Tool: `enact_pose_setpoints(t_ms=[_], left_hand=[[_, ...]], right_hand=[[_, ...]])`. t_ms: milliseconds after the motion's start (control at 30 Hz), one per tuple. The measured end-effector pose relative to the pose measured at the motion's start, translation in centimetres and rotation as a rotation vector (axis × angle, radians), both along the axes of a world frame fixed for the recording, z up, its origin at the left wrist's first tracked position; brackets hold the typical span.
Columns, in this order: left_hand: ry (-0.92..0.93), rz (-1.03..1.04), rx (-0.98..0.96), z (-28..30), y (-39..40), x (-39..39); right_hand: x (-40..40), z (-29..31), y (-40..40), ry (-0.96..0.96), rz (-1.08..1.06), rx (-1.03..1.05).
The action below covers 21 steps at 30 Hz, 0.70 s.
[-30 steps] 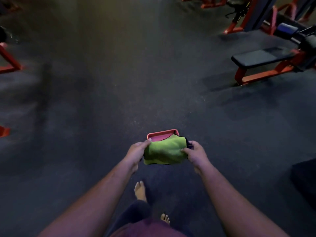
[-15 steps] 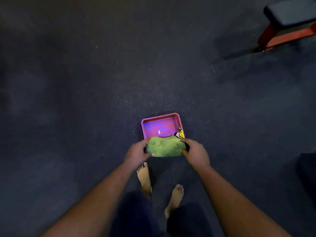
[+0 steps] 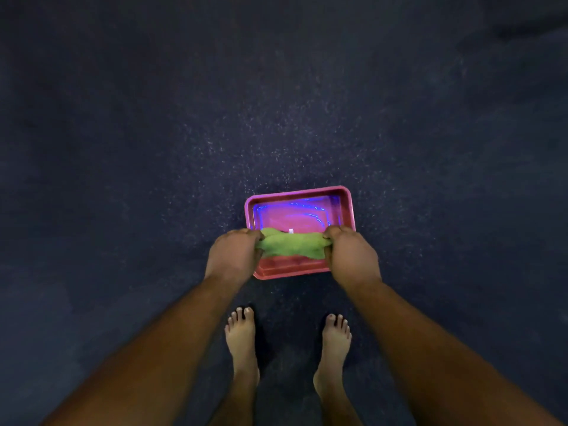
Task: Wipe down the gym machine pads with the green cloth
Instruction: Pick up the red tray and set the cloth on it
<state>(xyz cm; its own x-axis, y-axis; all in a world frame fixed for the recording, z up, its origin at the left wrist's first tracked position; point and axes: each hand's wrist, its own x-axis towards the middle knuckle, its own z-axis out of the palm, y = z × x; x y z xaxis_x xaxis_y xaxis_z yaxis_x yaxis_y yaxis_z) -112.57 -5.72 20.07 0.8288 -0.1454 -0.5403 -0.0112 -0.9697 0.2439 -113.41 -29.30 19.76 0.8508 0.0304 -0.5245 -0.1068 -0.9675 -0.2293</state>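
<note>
The green cloth (image 3: 290,245) is stretched between both hands over a pink rectangular tray (image 3: 299,192) that sits on the dark floor. My left hand (image 3: 233,256) grips the cloth's left end, and my right hand (image 3: 350,256) grips its right end. The cloth hangs over the near half of the tray, whose bottom shows bluish reflections as if wet. No gym machine pad is in view.
Dark speckled rubber floor (image 3: 153,149) fills the view on all sides of the tray. My two bare feet (image 3: 242,339) stand just behind the tray, close to its near rim.
My view has tilted down from the gym benches to the floor. The cloth and both hands have dropped closer to the tray, and the cloth is now pulled out lengthwise between them.
</note>
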Motion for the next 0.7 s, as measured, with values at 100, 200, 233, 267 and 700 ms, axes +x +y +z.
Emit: enact_pose_setpoints(t_ms=[100, 200, 233, 267, 700], left_hand=[[-0.052, 0.042, -0.017, -4.5, 0.1, 0.0], [-0.023, 0.052, -0.034, -8.1, 0.4, -1.3], [0.022, 0.065, -0.039, -9.0, 0.5, -1.8], [0.071, 0.109, -0.065, -9.9, 0.5, -2.4], [0.232, 0.897, -0.750, 9.9, -1.5, 1.6]], right_hand=[[0.3, -4.9, -0.1, -0.040, 0.005, 0.025], [-0.5, -8.6, -0.1, -0.036, 0.048, 0.001], [-0.8, -9.7, -0.2, -0.019, 0.064, -0.006], [-1.2, -10.5, -0.1, 0.005, 0.052, 0.004], [2.4, 8.3, 2.2, 0.004, -0.890, 0.739]])
